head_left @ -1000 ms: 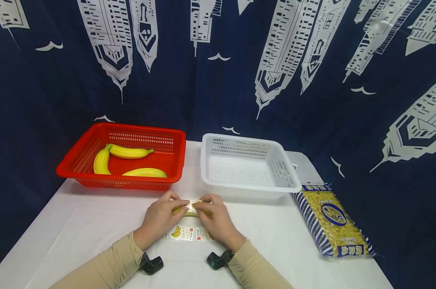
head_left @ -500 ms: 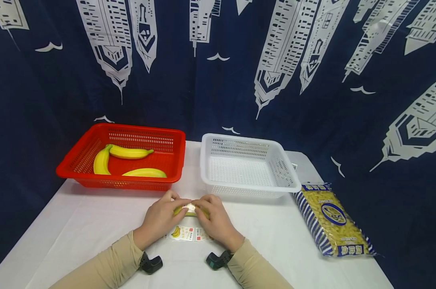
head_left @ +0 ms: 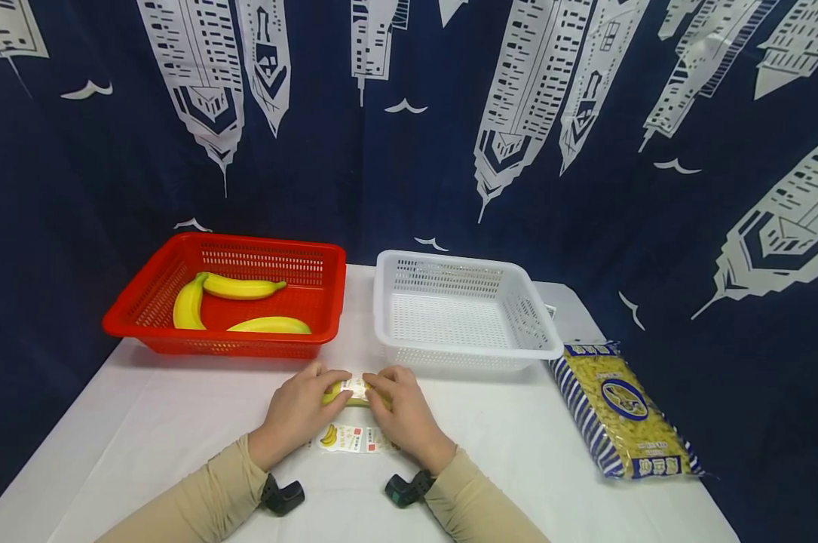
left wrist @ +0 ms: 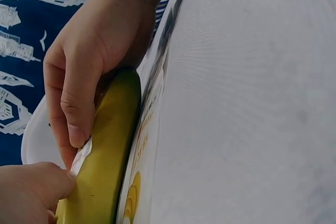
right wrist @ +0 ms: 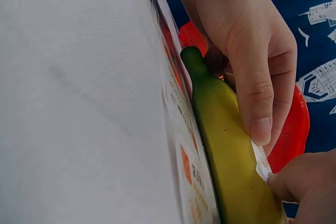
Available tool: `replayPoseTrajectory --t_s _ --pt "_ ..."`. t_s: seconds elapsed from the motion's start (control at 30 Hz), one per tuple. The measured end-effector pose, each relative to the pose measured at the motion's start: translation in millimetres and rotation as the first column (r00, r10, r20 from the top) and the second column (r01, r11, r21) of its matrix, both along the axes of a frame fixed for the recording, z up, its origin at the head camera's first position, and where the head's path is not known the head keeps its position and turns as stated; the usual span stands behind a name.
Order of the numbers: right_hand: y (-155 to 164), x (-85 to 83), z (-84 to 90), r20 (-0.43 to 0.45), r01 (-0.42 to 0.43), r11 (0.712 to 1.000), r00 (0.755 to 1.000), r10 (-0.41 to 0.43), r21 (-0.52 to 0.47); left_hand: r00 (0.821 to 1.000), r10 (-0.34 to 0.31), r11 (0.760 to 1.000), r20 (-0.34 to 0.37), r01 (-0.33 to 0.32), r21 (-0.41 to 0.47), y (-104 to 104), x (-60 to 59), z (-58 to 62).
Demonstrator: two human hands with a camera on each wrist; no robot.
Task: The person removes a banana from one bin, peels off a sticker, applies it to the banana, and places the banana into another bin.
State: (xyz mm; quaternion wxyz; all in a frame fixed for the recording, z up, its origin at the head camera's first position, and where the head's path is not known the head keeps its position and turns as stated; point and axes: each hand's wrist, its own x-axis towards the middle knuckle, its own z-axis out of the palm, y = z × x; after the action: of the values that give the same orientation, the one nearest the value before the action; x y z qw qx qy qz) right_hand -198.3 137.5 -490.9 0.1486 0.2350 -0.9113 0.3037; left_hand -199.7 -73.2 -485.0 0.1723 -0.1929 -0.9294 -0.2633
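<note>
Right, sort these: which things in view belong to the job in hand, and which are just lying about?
Belonging, it seems:
held banana
label on it
label strip
bananas in the red basket
white basket (perhaps)

Probably just lying about:
striped bag
patterned curtain

"What sort of place is this?"

"Probably a set-up recording corner: a table [head_left: 171, 445] under a white cover, and right behind it a navy curtain [head_left: 314, 181] printed with upside-down skyscrapers."

"Couldn't it be a shop?"

"The red basket [head_left: 239, 341], white basket [head_left: 466, 353], bag of pasta [head_left: 622, 411] and strip of banana labels [head_left: 341, 438] hint at groceries, yet the black devices [head_left: 283, 496] strapped to both wrists suit a filming bench. Home or lab, I can't tell; the curtain fills the background."
</note>
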Motion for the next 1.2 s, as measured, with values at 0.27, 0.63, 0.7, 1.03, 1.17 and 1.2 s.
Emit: replayPoseTrajectory --t_s 0.27,0.63,0.7,1.03,1.17,1.2 --pt "0.3 3.4 5.8 -0.043 0.053 0.998 0.998 -0.052 0.019 1.000 -0.002 1.000 0.028 0.002 0.001 -1.4 0.6 0.8" --pt "3.4 3.2 2.4 -0.026 0.088 0.995 0.996 -0.087 0.037 1.000 -0.001 0.999 0.005 0.001 0.037 -1.7 0.0 -1.9" --pt "3.0 1.6 0.7 -0.026 0.065 0.997 0.998 -0.064 0.037 1.000 0.000 1.000 0.005 0.000 0.023 -1.7 -0.6 -1.9" --pt "-0.2 -2.9 -2.6 -0.050 0.009 0.995 0.999 -0.004 0.102 1.000 -0.008 0.997 0.020 0.010 -0.081 0.0 -0.5 0.7" --pt "-0.8 -3.2 -1.7 -0.026 0.017 0.993 1.000 -0.014 0.116 1.000 -0.001 0.997 0.022 0.003 -0.077 0.2 0.1 1.7" --pt "-0.7 -3.1 -1.4 -0.014 0.015 0.993 1.000 -0.013 0.115 1.000 0.005 0.998 0.025 -0.003 -0.071 -0.1 0.3 1.9"
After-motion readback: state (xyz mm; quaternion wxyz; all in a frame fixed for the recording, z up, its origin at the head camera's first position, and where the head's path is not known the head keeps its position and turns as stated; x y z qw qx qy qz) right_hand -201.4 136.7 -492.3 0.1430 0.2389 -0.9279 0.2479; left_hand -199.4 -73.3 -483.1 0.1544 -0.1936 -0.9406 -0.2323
